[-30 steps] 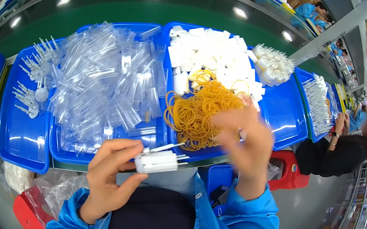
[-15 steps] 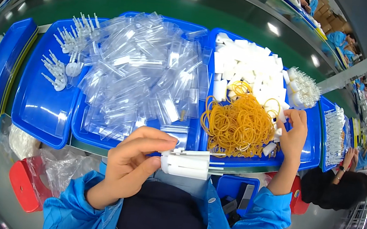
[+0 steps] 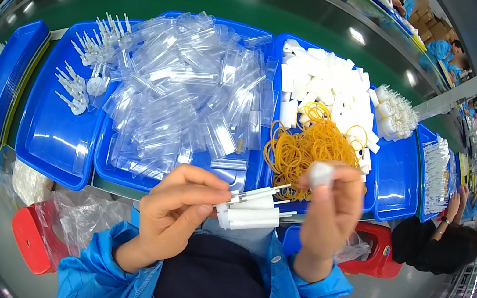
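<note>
My left hand [image 3: 180,208] pinches the base of a white pronged plastic piece [image 3: 224,214]. White foam-like sleeves [image 3: 253,218] sit around its prongs, and thin prong tips poke out to the right. Slightly blurred, my right hand [image 3: 333,215] holds one short white sleeve [image 3: 321,174] between thumb and fingers, end toward me. That hand is above the near edge of the right blue tray, beside a heap of yellow rubber bands [image 3: 306,153]. Loose white sleeves [image 3: 317,77] are piled behind the bands.
Clear plastic sleeves [image 3: 185,92] fill the middle blue tray [image 3: 123,178]. Pronged white pieces [image 3: 72,87] stand in the left tray [image 3: 54,146]. A banded white bundle [image 3: 395,114] lies at the right. Below are red stools [image 3: 34,239]; another person's dark sleeve [image 3: 421,244] is at far right.
My right hand has come from the white sleeve pile leftward and nearer to me, carrying one sleeve. The pronged piece in my left hand has tilted, its tips now pointing slightly upward.
</note>
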The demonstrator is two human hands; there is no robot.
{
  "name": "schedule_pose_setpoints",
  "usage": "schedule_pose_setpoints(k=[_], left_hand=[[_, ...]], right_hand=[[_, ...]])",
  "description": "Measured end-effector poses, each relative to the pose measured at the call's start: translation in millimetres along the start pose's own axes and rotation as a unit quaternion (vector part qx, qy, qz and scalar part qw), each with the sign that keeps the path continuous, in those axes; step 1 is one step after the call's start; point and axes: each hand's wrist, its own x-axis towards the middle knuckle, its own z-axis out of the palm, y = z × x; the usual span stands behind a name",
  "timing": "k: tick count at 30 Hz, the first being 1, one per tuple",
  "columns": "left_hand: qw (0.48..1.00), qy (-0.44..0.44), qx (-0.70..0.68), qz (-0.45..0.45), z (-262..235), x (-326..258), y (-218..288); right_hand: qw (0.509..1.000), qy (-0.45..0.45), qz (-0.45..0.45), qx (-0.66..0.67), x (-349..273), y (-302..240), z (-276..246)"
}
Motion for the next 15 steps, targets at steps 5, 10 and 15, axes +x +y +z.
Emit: schedule_pose_setpoints(k=[5, 10, 15], left_hand=[[1.000, -0.011, -0.007, 0.006, -2.3, -6.7, -3.6], [0.999, -0.015, -0.037, -0.005, -3.9, -5.5, -5.4], [0.995, 0.019, -0.089, -0.034, 4.7, -5.2, -3.6]], right_hand=[[0.995, -0.063, 0.021, 0.073, -6.7, 6.5, 22.3], [0.994, -0.077, 0.011, 0.078, -11.0, 6.3, 18.3], [0.990, -0.065, -0.090, -0.082, -3.7, 6.1, 9.1]])
